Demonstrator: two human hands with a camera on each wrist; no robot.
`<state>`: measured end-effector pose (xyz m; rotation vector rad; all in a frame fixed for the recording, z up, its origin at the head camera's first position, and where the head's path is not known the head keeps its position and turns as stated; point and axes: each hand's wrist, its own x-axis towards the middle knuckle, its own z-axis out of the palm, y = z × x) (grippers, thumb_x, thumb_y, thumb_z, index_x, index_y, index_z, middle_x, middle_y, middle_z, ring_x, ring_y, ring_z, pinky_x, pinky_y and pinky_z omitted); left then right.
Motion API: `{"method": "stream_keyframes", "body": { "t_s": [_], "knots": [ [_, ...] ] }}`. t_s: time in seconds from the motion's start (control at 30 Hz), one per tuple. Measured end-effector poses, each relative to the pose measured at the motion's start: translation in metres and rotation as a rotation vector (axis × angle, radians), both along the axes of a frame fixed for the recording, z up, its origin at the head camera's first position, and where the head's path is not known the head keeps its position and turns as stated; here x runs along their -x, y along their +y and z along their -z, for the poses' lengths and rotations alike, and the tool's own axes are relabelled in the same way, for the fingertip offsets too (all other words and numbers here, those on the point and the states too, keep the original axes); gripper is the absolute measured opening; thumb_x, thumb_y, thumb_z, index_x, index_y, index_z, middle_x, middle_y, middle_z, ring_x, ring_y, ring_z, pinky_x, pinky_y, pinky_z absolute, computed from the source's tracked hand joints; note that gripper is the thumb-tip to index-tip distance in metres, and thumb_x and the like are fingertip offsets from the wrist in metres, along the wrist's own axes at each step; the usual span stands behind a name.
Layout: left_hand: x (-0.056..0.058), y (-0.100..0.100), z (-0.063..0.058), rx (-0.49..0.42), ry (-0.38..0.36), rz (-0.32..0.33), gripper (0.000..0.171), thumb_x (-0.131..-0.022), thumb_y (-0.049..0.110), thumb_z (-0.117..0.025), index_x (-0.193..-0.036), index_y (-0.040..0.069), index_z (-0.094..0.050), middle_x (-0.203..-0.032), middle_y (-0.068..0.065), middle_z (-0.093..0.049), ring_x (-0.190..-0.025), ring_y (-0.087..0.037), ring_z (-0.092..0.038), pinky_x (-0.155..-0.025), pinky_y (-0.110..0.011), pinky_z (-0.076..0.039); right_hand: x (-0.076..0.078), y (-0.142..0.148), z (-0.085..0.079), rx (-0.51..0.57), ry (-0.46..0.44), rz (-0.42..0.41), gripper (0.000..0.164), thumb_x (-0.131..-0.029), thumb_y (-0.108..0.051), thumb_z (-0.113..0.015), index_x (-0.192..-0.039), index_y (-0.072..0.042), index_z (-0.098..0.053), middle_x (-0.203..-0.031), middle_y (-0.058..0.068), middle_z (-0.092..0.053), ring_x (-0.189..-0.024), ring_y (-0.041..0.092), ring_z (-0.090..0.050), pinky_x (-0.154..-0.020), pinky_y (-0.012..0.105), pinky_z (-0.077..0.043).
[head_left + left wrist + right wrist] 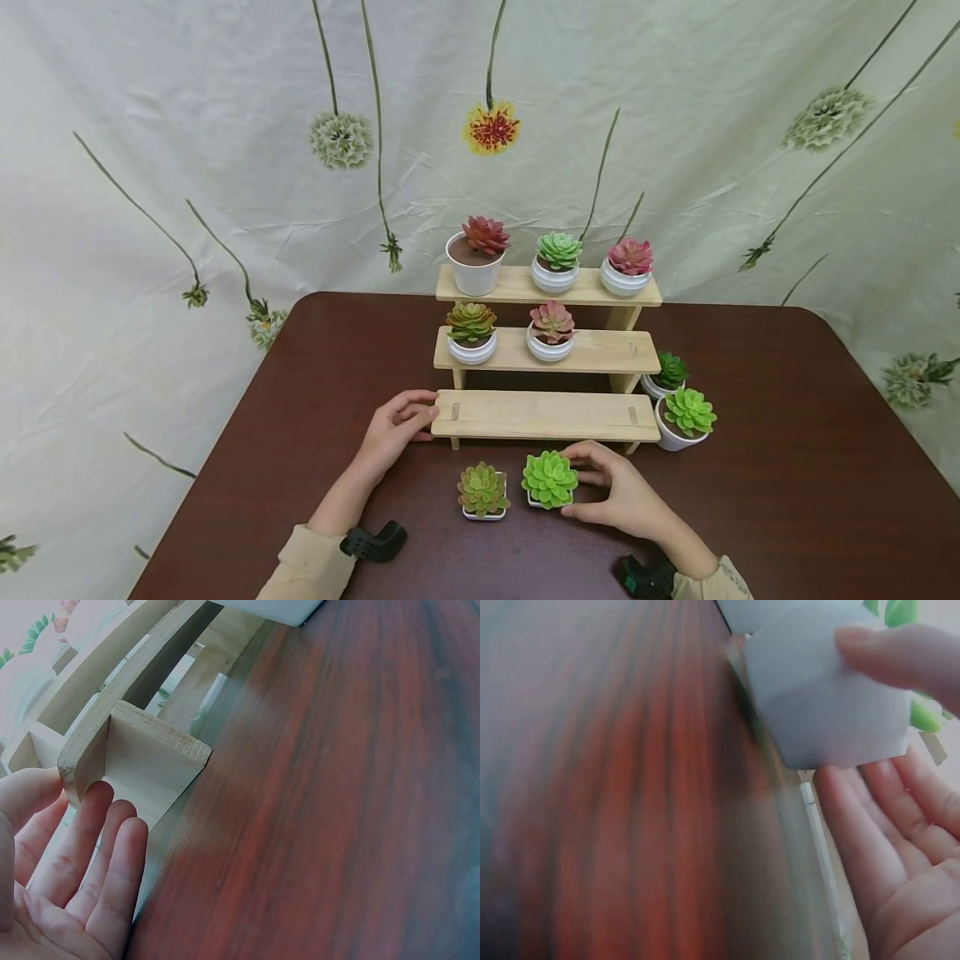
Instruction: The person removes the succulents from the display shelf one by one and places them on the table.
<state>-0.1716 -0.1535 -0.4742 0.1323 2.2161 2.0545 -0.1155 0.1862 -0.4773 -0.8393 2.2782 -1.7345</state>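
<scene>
A three-step wooden plant stand [543,414] stands on the dark table, several potted succulents on its upper two steps. My left hand [398,427] grips the left end of the bottom step, thumb and fingertips at the board's edge [82,761]. In front of the stand, my right hand [617,492] holds a bright green succulent [550,478] by its angular white pot [829,694], thumb on one side and fingers on the other. Just left of it is another succulent [483,489], green with reddish tips, in a square white pot.
Two more potted succulents, one dark green [670,371] and one bright green [687,417], stand against the stand's right side. The top step [517,283] bears three pots, the middle step [607,354] two. A flower-printed cloth [225,125] hangs behind the table [787,467].
</scene>
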Motion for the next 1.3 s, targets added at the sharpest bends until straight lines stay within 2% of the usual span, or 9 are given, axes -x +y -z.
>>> {"method": "stream_keyframes", "body": {
  "t_s": [0.17,0.27,0.47,0.7,0.8,1.07,1.13,1.3],
  "knots": [
    [0.003,-0.001,0.007,0.006,0.011,-0.005,0.033,-0.090,0.012,-0.064,-0.119,-0.002,-0.057,-0.097,-0.015,-0.066,-0.083,-0.015,-0.063,-0.069,-0.033,-0.056,0.000,-0.001,0.003,-0.015,-0.035,-0.012,0.051,-0.074,-0.014,-0.081,-0.118,-0.007,-0.055,-0.118,0.011,-0.054,-0.110,0.012,-0.055,-0.089,0.031,-0.050],
    [0.003,-0.001,0.008,-0.001,0.006,-0.014,0.034,-0.090,0.016,-0.066,-0.120,0.002,-0.058,-0.098,-0.016,-0.066,-0.084,-0.016,-0.063,-0.069,-0.034,-0.056,0.001,0.000,0.003,-0.022,-0.035,-0.016,0.052,-0.074,-0.014,-0.082,-0.118,-0.007,-0.055,-0.118,0.012,-0.054,-0.110,0.013,-0.055,-0.089,0.031,-0.049],
    [0.004,-0.001,0.006,-0.006,0.001,-0.003,0.033,-0.090,0.013,-0.064,-0.120,0.001,-0.058,-0.098,-0.016,-0.066,-0.084,-0.015,-0.063,-0.069,-0.034,-0.056,0.001,0.001,-0.003,-0.061,-0.037,-0.011,0.057,-0.072,-0.015,-0.083,-0.120,-0.006,-0.055,-0.121,0.011,-0.055,-0.111,0.014,-0.055,-0.091,0.031,-0.048],
    [0.006,-0.001,0.008,-0.003,-0.003,-0.003,0.033,-0.090,0.015,-0.065,-0.120,0.002,-0.058,-0.099,-0.016,-0.066,-0.084,-0.016,-0.064,-0.070,-0.034,-0.056,0.006,0.008,-0.014,-0.016,-0.018,-0.071,0.066,-0.074,-0.014,-0.081,-0.127,0.006,-0.048,-0.124,0.022,-0.054,-0.112,0.019,-0.056,-0.093,0.033,-0.047],
    [0.005,-0.001,0.006,0.000,-0.011,-0.001,0.032,-0.090,0.013,-0.064,-0.119,0.001,-0.058,-0.098,-0.016,-0.066,-0.084,-0.016,-0.064,-0.070,-0.034,-0.056,0.008,0.009,-0.021,0.014,-0.018,-0.071,0.065,-0.074,-0.011,-0.081,-0.128,0.006,-0.048,-0.124,0.025,-0.053,-0.113,0.022,-0.056,-0.093,0.032,-0.047],
    [-0.006,0.004,-0.016,0.022,0.020,0.009,0.029,-0.091,0.007,-0.062,-0.117,-0.005,-0.057,-0.095,-0.017,-0.066,-0.082,-0.013,-0.063,-0.069,-0.033,-0.056,0.013,0.008,-0.032,0.062,-0.008,0.025,0.060,-0.076,-0.002,-0.077,-0.128,0.006,-0.048,-0.122,0.024,-0.055,-0.111,0.029,-0.057,-0.093,0.030,-0.047],
    [-0.006,0.004,-0.017,0.021,0.025,0.010,0.029,-0.091,0.007,-0.061,-0.117,-0.005,-0.057,-0.096,-0.017,-0.066,-0.082,-0.013,-0.063,-0.069,-0.033,-0.056,0.015,0.007,-0.034,0.068,0.002,0.059,0.058,-0.077,-0.001,-0.076,-0.128,0.006,-0.048,-0.122,0.024,-0.055,-0.110,0.030,-0.058,-0.092,0.030,-0.047],
    [0.000,0.000,-0.001,0.002,0.005,-0.002,0.030,-0.091,0.008,-0.063,-0.119,-0.003,-0.058,-0.096,-0.017,-0.066,-0.083,-0.014,-0.063,-0.069,-0.033,-0.056,0.022,0.005,-0.039,0.106,0.041,0.138,0.059,-0.077,0.003,-0.074,-0.129,0.008,-0.046,-0.123,0.028,-0.053,-0.109,0.030,-0.058,-0.091,0.030,-0.047]
  ]
}}
